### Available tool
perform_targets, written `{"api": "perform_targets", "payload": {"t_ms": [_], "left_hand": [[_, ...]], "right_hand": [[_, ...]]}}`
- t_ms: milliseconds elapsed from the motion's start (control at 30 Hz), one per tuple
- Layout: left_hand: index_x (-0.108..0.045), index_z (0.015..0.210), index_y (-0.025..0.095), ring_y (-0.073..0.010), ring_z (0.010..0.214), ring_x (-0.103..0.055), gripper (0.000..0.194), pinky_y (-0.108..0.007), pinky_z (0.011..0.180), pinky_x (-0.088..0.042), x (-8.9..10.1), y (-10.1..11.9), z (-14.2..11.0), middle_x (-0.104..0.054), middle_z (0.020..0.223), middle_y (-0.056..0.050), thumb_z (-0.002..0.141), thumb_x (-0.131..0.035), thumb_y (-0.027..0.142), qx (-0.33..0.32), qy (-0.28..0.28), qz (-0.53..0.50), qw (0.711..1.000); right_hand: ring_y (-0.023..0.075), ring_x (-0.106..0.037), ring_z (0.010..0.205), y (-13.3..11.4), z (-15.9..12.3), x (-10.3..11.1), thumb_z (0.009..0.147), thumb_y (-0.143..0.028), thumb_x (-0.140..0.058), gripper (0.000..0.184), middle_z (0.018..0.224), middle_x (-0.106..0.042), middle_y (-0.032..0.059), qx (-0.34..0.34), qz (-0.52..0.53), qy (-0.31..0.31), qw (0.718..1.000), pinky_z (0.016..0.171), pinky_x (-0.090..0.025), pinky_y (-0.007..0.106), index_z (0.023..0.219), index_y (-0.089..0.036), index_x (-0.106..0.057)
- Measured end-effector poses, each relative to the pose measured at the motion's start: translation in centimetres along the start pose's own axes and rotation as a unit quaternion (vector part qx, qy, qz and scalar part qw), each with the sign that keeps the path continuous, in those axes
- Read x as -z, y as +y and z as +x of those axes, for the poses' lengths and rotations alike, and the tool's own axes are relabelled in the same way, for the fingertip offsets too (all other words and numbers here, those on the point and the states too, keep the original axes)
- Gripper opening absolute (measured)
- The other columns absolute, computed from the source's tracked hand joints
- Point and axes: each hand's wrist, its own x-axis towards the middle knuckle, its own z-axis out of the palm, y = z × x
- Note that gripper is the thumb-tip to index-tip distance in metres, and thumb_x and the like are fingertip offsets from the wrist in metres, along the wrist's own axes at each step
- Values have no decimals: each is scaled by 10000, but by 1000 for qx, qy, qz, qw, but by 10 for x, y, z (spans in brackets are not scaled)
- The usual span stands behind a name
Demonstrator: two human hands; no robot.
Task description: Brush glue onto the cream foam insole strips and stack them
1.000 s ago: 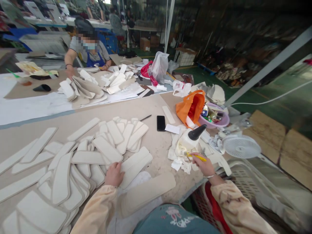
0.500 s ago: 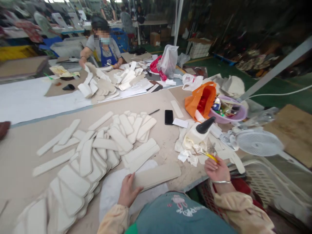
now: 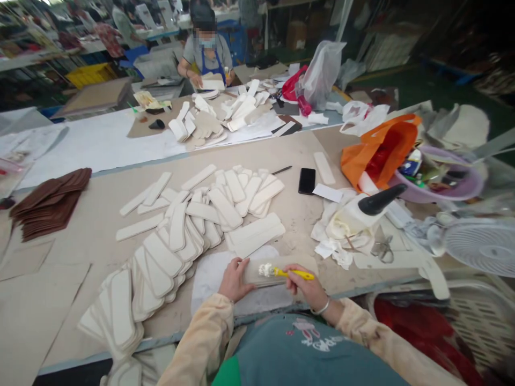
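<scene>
At the table's (image 3: 290, 151) near edge, my right hand (image 3: 306, 288) is closed on the yellow handle of a brush (image 3: 300, 274); white matter coats its head, positioned over a panel (image 3: 278, 260). My left hand (image 3: 235, 281) touches the panel's left end; whether it grips, I cannot tell. White paper (image 3: 204, 279) lies beneath the panel, a heap (image 3: 163, 255) of pale pieces leftward.

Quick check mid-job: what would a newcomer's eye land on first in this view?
Probably the bright orange bag, gaping open beside the purple basin at right. Next, the big sprawl of pale flat pieces, spreading from the center toward the lower left. Then the yellow-handled brush in the right hand, its white-coated head over the flat stack by the left hand.
</scene>
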Motion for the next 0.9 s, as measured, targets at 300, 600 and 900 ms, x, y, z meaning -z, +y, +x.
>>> {"api": "perform_targets", "payload": {"t_ms": [300, 600, 900], "left_hand": [[-418, 1223, 238, -285, 1087, -443, 763, -451, 879, -402, -7, -8, -12, -408, 1208, -112, 541, -713, 410, -13, 41, 9, 999], [-435, 1197, 213, -286, 1107, -433, 732, -457, 901, -396, -8, -11, -12, -428, 1200, -122, 551, -712, 417, -29, 51, -4, 998], [-426, 1210, 192, -289, 1102, -438, 692, -460, 906, -400, -7, -14, -12, -430, 1197, -135, 614, -662, 454, -53, 44, 13, 998]], "right_hand": [[84, -528, 463, 11, 16, -34, 836, -367, -473, 258, 597, -604, -19, 42, -116, -60, 991, 472, -433, 184, 959, -175, -594], [84, -527, 450, 19, 16, -31, 831, -369, -472, 275, 584, -605, -16, 52, -140, -33, 988, 459, -439, 183, 964, -168, -604], [97, -511, 442, 19, -5, 24, 798, -431, -510, 318, 559, -582, -15, 17, -91, 100, 991, 431, -430, 200, 927, -156, -606]]}}
